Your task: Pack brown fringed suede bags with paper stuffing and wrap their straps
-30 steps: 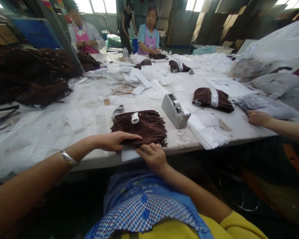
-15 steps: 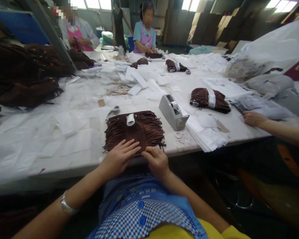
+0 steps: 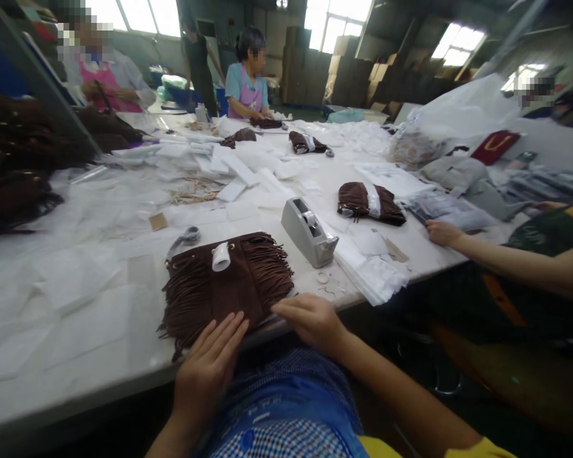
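Note:
A dark brown fringed bag [image 3: 232, 283] lies flat on the table in front of me, with a rolled white wrap [image 3: 221, 257] at its top middle. My left hand [image 3: 212, 356] rests its stretched fingers on the bag's lower edge. At the lower right corner, my right hand [image 3: 315, 323] has its fingers pressed together on the bag's edge; its thumb is hidden. A grey wrapped end [image 3: 188, 236] sticks out at the bag's top left. Just right of the bag stands a grey tape dispenser [image 3: 310, 232].
Another brown bag with a white band [image 3: 371, 202] lies beyond the dispenser. White sheets [image 3: 370, 264] hang at the table's front edge. A co-worker's hand [image 3: 444, 233] touches a plastic-wrapped pack at right. Brown bags [image 3: 14, 172] are piled at left.
My view has turned right and tilted up, so the table things sit further left. The bag is turned slightly. My left hand has slid down to its lower edge; my right fingers have straightened.

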A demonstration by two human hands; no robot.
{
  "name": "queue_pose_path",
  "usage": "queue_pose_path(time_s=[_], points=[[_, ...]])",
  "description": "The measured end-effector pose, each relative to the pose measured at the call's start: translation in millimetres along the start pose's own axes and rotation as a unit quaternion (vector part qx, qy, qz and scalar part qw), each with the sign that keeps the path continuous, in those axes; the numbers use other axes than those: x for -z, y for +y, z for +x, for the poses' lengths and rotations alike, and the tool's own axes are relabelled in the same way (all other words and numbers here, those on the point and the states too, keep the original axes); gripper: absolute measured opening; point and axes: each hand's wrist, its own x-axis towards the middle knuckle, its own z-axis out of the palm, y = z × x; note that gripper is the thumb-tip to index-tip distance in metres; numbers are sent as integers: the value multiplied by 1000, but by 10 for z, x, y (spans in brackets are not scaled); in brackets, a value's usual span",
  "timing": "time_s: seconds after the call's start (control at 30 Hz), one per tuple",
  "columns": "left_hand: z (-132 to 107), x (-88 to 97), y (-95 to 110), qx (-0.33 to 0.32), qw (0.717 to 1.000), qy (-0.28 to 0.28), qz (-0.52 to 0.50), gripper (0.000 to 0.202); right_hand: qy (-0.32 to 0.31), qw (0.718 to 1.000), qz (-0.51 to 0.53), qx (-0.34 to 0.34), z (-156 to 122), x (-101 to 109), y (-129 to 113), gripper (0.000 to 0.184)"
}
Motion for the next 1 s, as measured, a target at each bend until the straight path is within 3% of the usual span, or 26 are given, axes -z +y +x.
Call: queue_pose_path(time_s=[0.1, 0.17, 0.27, 0.37, 0.47, 0.63, 0.73, 0.87, 1.0], points=[[-4, -46, -67, -11, 1000, 17, -8, 49, 133, 974, -111, -148, 103, 541, 462, 21], [-10, -73, -83, -10, 1000, 25, -13, 48, 141, 939, -184, -256, 129, 873, 870, 21], [-20, -96, -92, -11, 999, 32, -15, 47, 28, 889, -235, -392, 119, 1174, 1440, 30], [-22, -93, -110, -21, 999, 30, -6, 47, -61, 863, -204, -459, 96, 1241, 1779, 33], [-17, -78, -127, -29, 999, 22, 8, 45, -75, 858, -194, -470, 91, 1234, 1882, 28], [4, -56, -132, -33, 999, 18, 16, 43, -92, 859, -200, -463, 142, 1307, 1846, 26], [15, -47, -132, -36, 999, 12, 17, 43, -76, 864, -211, -450, 198, 1368, 1829, 25], [24, -37, -138, -37, 999, 13, 15, 43, -42, 864, -223, -449, 273, 1431, 1855, 37], [30, -30, -140, -39, 999, 13, 15, 44, -52, 870, -195, -450, 313, 1468, 1890, 25]])
